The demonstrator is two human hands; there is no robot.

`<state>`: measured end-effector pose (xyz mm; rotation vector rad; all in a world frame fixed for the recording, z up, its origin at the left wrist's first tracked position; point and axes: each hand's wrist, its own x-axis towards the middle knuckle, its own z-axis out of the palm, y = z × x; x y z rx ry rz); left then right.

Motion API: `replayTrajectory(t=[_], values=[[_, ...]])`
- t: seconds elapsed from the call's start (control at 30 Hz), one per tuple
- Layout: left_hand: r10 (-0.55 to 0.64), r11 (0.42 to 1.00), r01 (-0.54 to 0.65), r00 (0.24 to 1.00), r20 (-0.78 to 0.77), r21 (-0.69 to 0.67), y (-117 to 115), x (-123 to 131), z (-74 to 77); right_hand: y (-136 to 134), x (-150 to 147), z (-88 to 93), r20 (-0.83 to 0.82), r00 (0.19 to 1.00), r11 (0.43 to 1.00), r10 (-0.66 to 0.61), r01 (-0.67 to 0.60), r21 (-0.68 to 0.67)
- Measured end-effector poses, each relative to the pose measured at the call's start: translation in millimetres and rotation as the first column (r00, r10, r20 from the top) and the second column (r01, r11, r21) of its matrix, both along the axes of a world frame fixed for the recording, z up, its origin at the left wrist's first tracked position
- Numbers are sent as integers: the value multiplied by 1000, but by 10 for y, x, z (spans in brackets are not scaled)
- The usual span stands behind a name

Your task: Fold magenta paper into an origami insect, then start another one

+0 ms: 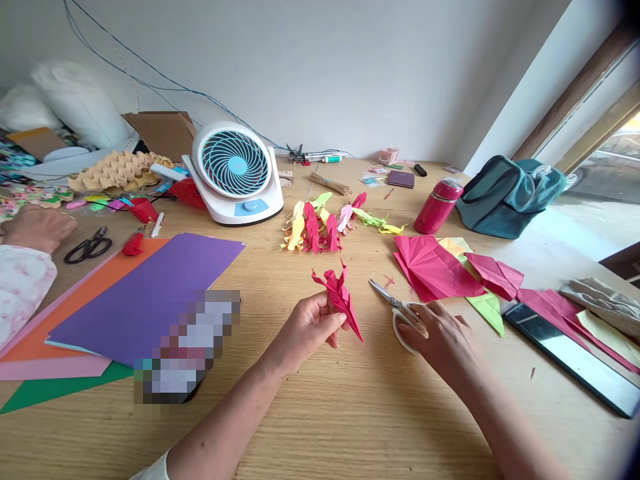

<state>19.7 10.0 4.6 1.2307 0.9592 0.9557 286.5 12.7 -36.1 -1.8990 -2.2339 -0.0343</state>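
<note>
"Two grips are ours; how do they stand?"

"Our left grip (309, 325) is clamped on a red paper figure (339, 295), thumb across its body, its narrow point reaching past the thumb toward our right grip's side. Our right grip (447, 337) lies over the handles of the white-handled scissors (397, 304); we cannot tell whether it squeezes them or merely rests there."

"How far along are we?"

"Beyond our left grip lies a batch of folded figures (313, 227), red, yellow, green and pink; we judge those done. The one we hold has its limbs and long point shaped, so we judge it mostly folded, though our fingers hide part of it."

"And what is left?"

"Just beyond our right grip a creased red sheet (433, 267) lies spread, shaped into nothing as far as we can see. Well left of our left grip, a purple sheet (150, 287) lies flat over other colours."

"Where can we move?"

"Wood of the tabletop (320, 427) shows between our grips and on our near side of them. Right of our right grip, a phone (575, 360) limits a sideways sweep. The scissors' tips point away from us, close to the figure. The far edge meets the wall, well beyond both grips; the near edge is out of view."
</note>
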Motion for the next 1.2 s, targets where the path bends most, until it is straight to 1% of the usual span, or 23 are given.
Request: replayTrajectory(t=[0.07,0.13,0.2,0.23,0.27,0.3,0.33,0.4,0.47,0.5,0.53,0.57,0.63,0.77,0.87,0.93,1.0,1.1,1.13,1.2], values=[[-57,998,57,998,-9,13,-28,21,-4,12,12,10,-46,999,1000,5,-5,2],[-96,995,96,995,-11,14,-52,37,-15,5,-12,42,-132,991,999,29,-23,47],[-125,992,125,992,-15,16,-72,56,-28,-27,-93,105,-275,959,992,71,-39,119],[-134,991,134,991,-21,19,-80,67,-33,-51,-153,145,-379,919,989,109,-63,132],[-139,990,140,990,-29,23,-89,80,-37,-78,-221,186,-504,847,986,168,-133,105],[-142,989,143,989,-41,26,-98,94,-41,-106,-293,223,-623,760,978,184,-205,39],[-144,989,146,988,-56,27,-106,109,-45,-131,-362,253,-721,671,956,175,-292,-40],[-146,988,150,985,-93,31,-125,139,-58,-171,-478,281,-882,466,893,68,-423,-154],[-145,987,153,979,-144,47,-145,167,-80,-193,-551,267,-956,288,840,-52,-505,-198],[-140,987,152,975,-171,59,-155,179,-94,-198,-572,250,-970,221,825,-103,-526,-207],[-134,986,150,971,-196,72,-165,188,-109,-201,-585,230,-975,171,817,-141,-536,-212],[-127,985,148,968,-218,83,-174,196,-122,-202,-593,210,-976,139,813,-167,-541,-216],[-119,984,147,961,-249,96,-187,202,-144,-204,-597,177,-976,109,811,-187,-543,-216],[-113,984,146,955,-275,100,-189,194,-172,-211,-600,149,-980,89,816,-176,-544,-196],[-114,985,146,950,-289,93,-180,188,-185,-215,-610,142,-981,62,828,-184,-528,-188],[-117,985,151,945,-306,88,-177,192,-192,-217,-615,135,-982,59,836,-178,-517,-183],[-88,988,124,943,-320,93,-178,198,-200,-221,-618,125,-983,82,843,-165,-505,-184],[1,994,32,953,-303,102,-177,208,-205,-234,-622,110,-978,143,849,-154,-487,-205],[18,996,8,959,-284,90,-175,213,-203,-240,-623,108,-975,163,852,-149,-480,-210],[12,1000,-5,974,-227,31,-165,223,-193,-254,-628,107,-970,202,861,-133,-462,-214]])
